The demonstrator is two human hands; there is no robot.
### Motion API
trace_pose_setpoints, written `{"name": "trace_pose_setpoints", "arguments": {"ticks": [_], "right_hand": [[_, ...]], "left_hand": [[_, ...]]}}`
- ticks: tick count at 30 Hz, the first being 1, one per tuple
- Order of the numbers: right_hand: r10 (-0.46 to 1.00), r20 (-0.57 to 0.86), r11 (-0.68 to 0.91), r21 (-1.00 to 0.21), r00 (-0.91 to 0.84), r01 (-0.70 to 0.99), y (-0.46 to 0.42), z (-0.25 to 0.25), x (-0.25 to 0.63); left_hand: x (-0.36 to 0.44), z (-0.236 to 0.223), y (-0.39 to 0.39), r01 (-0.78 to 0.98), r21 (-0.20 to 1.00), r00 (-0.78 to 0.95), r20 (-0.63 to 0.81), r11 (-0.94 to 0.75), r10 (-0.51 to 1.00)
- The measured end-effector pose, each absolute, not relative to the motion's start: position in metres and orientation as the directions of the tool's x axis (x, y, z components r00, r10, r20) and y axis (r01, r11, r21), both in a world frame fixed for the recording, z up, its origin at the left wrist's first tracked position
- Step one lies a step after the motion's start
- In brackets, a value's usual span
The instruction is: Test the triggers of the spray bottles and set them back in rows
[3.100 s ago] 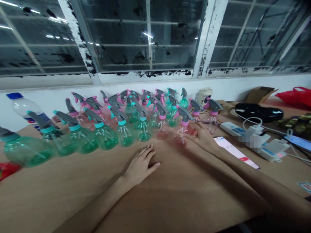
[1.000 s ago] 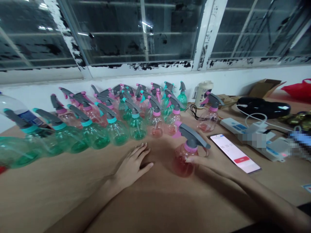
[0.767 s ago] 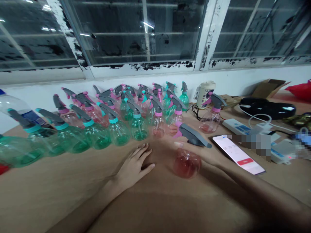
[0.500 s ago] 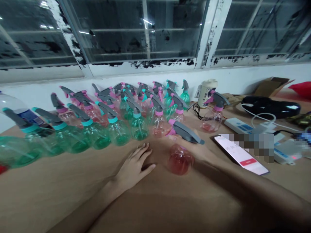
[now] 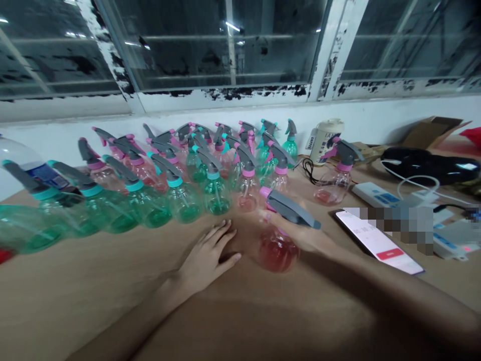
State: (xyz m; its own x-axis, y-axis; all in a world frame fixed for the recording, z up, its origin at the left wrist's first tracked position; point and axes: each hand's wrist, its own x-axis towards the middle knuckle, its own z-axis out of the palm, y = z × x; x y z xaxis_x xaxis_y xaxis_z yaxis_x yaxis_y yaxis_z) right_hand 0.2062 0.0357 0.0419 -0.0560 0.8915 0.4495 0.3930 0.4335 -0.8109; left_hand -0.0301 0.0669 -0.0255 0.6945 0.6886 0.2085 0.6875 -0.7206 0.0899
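My right hand [image 5: 296, 231] is wrapped round the neck of a pink spray bottle [image 5: 278, 253] with a grey and pink trigger head that points to the left. The bottle stands on the wooden table [image 5: 210, 321], and part of its neck is hidden by my fingers. Flat on the table to its left lies my left hand [image 5: 210, 255], fingers stretched out and nothing in it. Just beyond that hand stand a green spray bottle [image 5: 217, 198] with a turquoise collar and a clear pinkish spray bottle [image 5: 247, 195].
Several more green and pink spray bottles [image 5: 150, 208] stand in rows toward the wall. At the right are a lone pink spray bottle [image 5: 332, 189], a paper cup [image 5: 326, 140], a lit phone [image 5: 379, 243], a power strip [image 5: 378, 194], a black glossy case [image 5: 428, 165] and cables.
The view has shifted slightly. My right hand sits more closely round the pink bottle's neck, and the bottle has hardly moved. My left hand rests in the same place.
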Motion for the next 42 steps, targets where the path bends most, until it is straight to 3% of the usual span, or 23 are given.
{"name": "trace_pose_setpoints", "arguments": {"ticks": [8,20,27,34,42], "right_hand": [[0.886,0.44,0.463,-0.853,-0.146,0.239,0.032,0.046,0.206],[0.897,0.428,0.431,-0.795,-0.11,0.427,0.04,0.048,0.218],[0.886,0.433,0.464,-0.833,-0.168,0.3,0.042,0.054,0.218],[0.86,0.486,0.51,-0.795,-0.159,0.329,0.039,0.06,0.221],[0.883,0.434,0.469,-0.802,-0.18,0.369,0.033,0.058,0.222]], "left_hand": [[-0.031,-0.028,0.069,0.686,0.091,0.689,0.239,-0.722,0.684],[-0.032,-0.03,0.072,0.681,0.076,0.693,0.253,-0.728,0.675],[-0.031,-0.027,0.072,0.673,0.072,0.699,0.262,-0.736,0.665],[-0.033,-0.031,0.075,0.668,0.038,0.707,0.28,-0.743,0.65],[-0.031,-0.029,0.073,0.665,0.043,0.707,0.285,-0.745,0.647]]}}
